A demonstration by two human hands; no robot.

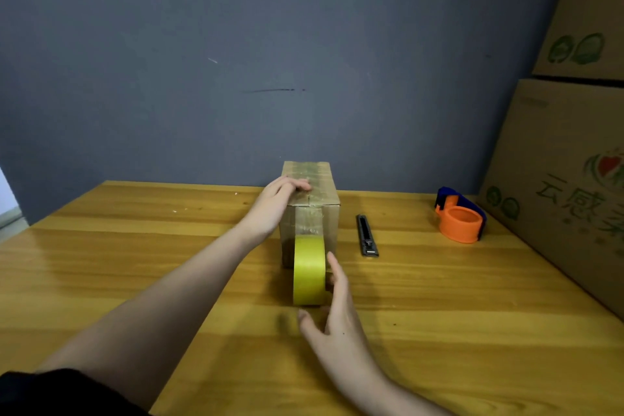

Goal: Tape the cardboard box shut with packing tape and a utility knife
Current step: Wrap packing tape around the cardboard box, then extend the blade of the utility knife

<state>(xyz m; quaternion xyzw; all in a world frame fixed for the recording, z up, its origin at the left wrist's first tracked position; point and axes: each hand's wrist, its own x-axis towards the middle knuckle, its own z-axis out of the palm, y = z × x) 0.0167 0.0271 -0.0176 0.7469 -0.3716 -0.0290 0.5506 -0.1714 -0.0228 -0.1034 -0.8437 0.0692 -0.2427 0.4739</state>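
A small cardboard box (329, 213) stands on the wooden table (135, 246), its top flaps closed and covered with shiny clear tape. My left hand (277, 203) lies flat on the box's top near edge, pressing the tape. A yellow tape roll (309, 270) stands on edge against the box's front face, with a strip running up the front to the top. My right hand (332, 311) touches the roll's right side, fingers spread. A dark utility knife (367, 236) lies on the table just right of the box, untouched.
An orange and blue tape dispenser (460, 217) sits at the back right of the table. Large printed cardboard cartons (570, 152) are stacked along the right edge. A grey wall (236, 61) rises directly behind the table.
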